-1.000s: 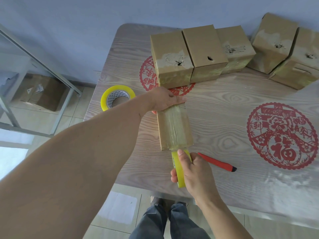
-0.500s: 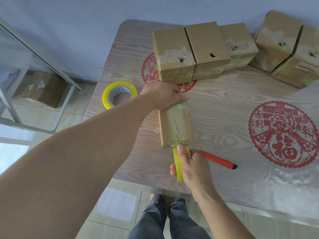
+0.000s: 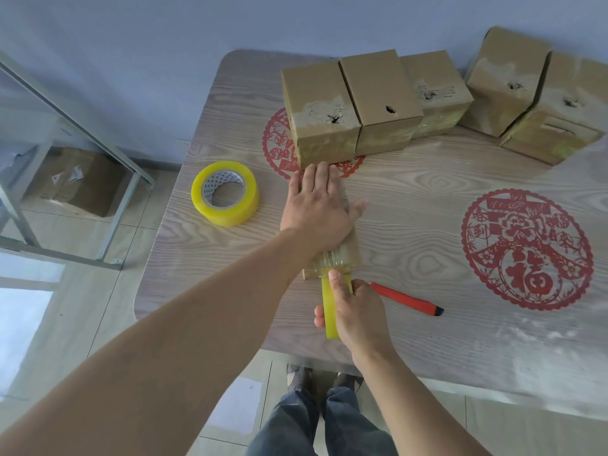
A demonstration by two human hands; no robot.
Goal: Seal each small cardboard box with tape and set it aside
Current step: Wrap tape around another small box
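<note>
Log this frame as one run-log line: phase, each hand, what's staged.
phase: taping box | left hand: flat on box | right hand: grips tape roll at box end | staged: five boxes, spare roll, red cutter

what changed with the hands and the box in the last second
The left hand let go of the box's far end and now lies flat on top, fingers straight. The right hand still grips the tape roll at the near end. The box, spare roll and knife stayed put.
</note>
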